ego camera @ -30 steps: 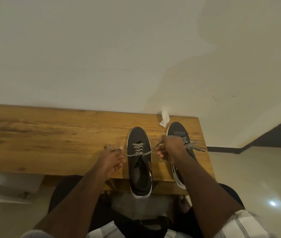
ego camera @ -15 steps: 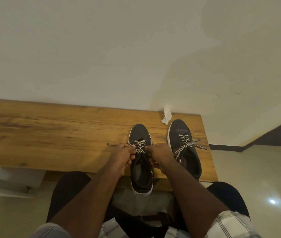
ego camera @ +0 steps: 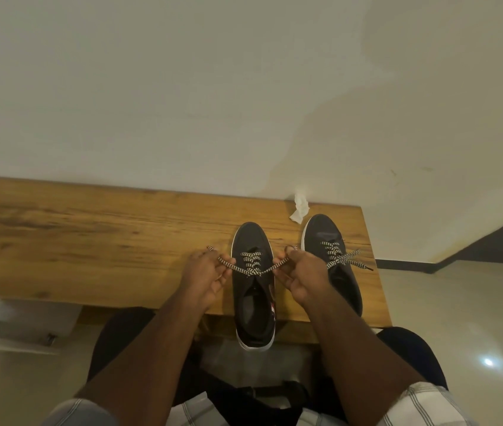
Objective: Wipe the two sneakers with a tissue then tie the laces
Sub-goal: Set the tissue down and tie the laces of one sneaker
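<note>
Both hands have drawn apart since a half-second ago: left hand (ego camera: 205, 276) and right hand (ego camera: 301, 279) each pinch a striped lace (ego camera: 251, 269) end across the left sneaker (ego camera: 253, 290) on the worktop (ego camera: 90, 241).

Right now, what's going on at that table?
A person is tying the left sneaker on the wooden table. The left hand and right hand each pinch one end of its lace and pull outward, with the lace crossed over the tongue; no bow shows yet. The right sneaker sits beside it with its lace ends lying loose to the right; whether it is knotted is unclear. A crumpled tissue lies by the wall, near the toes.
</note>
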